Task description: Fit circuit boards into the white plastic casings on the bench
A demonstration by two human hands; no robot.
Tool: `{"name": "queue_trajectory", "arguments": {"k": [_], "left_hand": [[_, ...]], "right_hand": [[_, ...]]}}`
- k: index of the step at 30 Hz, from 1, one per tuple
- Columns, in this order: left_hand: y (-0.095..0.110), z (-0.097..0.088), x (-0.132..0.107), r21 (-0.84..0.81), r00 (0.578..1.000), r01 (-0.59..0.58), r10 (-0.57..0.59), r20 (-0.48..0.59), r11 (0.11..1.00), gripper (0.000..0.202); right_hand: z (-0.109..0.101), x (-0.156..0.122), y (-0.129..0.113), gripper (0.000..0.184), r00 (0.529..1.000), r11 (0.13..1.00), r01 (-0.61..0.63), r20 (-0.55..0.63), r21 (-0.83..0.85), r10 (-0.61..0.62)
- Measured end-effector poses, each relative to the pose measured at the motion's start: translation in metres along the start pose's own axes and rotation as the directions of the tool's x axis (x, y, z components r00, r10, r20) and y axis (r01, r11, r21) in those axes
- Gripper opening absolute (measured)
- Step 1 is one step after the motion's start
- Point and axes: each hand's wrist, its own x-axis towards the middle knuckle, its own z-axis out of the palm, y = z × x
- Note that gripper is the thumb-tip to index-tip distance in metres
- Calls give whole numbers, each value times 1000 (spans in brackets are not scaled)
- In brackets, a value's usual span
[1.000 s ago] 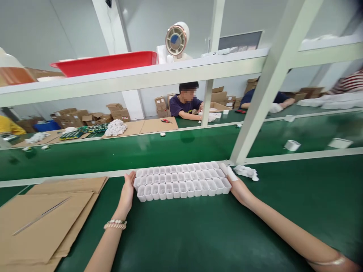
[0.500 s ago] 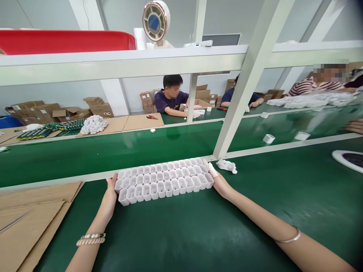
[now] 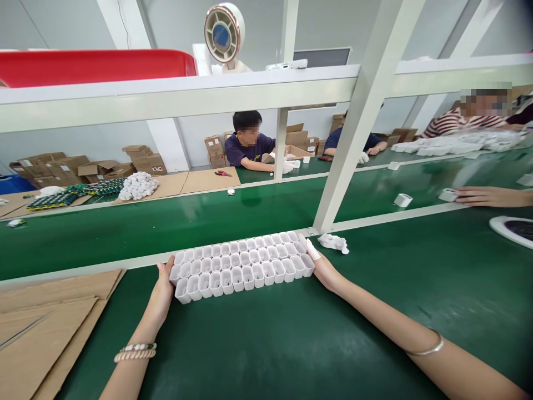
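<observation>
Three close-packed rows of white plastic cups point(image 3: 237, 282), open ends up, lie at the far edge of the green work surface point(image 3: 266, 344), just beside the pale rail point(image 3: 139, 260); whether their bases rest fully on the surface cannot be told. The left hand point(image 3: 161, 293) and right hand point(image 3: 323, 269) are well apart, clamped on the opposite ends of the block, with nothing visible binding the cups together. The main risk is therefore a break in the rows: if the inward squeeze slackened, middle cups could drop out or topple, while too hard a squeeze could make a row buckle. The ends of the rows are not flush, so pressure may fall unevenly and a cup at the near left corner could slide out. A push toward the far edge could catch the back row on the rail or tip cups over it onto the conveyor belt point(image 3: 183, 219). Drifting right could snag the crumpled white cloth point(image 3: 334, 243) just beyond the right hand; drifting left could meet the cardboard sheets point(image 3: 54, 328) at the surface's left edge.
</observation>
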Motion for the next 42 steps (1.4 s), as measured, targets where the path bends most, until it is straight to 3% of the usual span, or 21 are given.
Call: {"name": "queue_trajectory", "arguments": {"k": [18,27,42], "left_hand": [[-6,-1,2,-38,993,-81,84,86,996,74],[-12,-4,5,-10,993,-91,91,79,996,74],[-6,-4,3,4,989,-105,104,103,994,74]], "right_hand": [[-1,2,3,56,1000,996,19,-15,-88,-20],[-2,2,3,52,1000,999,-17,-20,-40,16],[-8,6,9,55,1000,998,5,-27,-59,-7]]}}
